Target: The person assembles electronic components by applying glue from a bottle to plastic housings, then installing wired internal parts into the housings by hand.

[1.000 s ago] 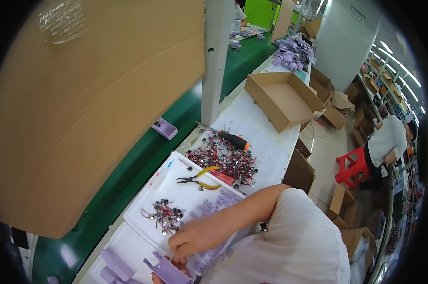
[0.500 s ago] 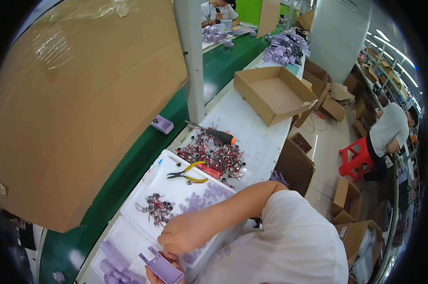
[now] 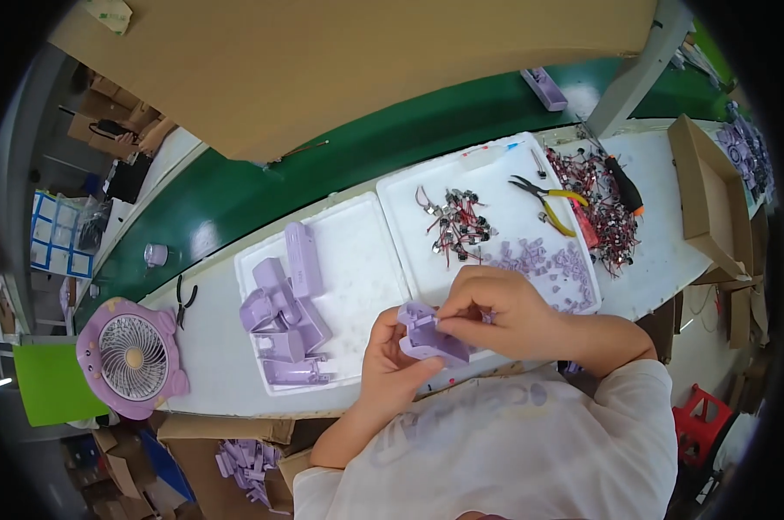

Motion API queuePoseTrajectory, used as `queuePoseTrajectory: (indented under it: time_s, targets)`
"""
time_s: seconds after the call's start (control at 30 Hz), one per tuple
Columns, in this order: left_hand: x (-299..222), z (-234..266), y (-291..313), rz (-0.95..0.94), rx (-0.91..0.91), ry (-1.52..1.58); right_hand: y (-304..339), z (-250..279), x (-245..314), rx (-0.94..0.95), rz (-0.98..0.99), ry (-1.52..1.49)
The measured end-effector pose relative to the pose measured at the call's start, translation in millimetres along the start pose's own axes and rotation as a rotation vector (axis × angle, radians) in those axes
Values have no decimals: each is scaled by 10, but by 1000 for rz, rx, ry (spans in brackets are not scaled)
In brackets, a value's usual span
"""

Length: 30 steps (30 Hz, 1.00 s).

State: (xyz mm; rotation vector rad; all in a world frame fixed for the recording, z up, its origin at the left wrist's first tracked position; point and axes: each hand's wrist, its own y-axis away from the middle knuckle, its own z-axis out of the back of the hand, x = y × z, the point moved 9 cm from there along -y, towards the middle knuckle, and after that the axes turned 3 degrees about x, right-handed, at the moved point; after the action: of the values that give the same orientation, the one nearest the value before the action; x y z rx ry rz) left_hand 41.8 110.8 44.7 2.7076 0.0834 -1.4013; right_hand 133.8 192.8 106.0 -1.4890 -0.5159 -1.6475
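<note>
A light purple plastic housing (image 3: 434, 345) with a hollow inside sits in my left hand (image 3: 389, 360), its fingers and thumb wrapped round the sides. My right hand (image 3: 500, 310) is closed in a pinch at the housing's upper edge. Whatever lies between those fingertips is too small to make out. Beyond my right hand, small purple plastic pieces (image 3: 531, 260) are scattered in a white foam tray (image 3: 401, 186). The same tray holds a cluster of small metal parts with red and black wires (image 3: 457, 227).
More purple housings (image 3: 279, 321) lie in a second foam tray (image 3: 366, 260) at left. Yellow-handled pliers (image 3: 555, 204), a wire-lead pile (image 3: 613, 234) and a black-orange screwdriver (image 3: 624, 184) lie right. A purple fan (image 3: 134, 357) stands far left; a green conveyor belt (image 3: 349, 169) runs behind.
My view has swung left, bringing the fan and second tray into sight. The housing stays in my left hand, now tilted, and my right hand's fingertips are pinched at its edge.
</note>
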Motion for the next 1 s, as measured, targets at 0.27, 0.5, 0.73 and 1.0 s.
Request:
queuePoseTrajectory:
  time_s: [0.27, 0.5, 0.73, 1.0]
  targets:
    - [-58, -133, -11, -178, 117, -181, 54, -58, 155, -93, 242, 203]
    - [-173, -212, -8, -308, 132, -324, 51, -18, -10, -150, 35, 4]
    - [-175, -208, -5, -342, 131, -435, 65, -42, -33, -115, 27, -4]
    - [-95, -194, 5, -290, 131, -693, 103, -35, -243, -109, -56, -266]
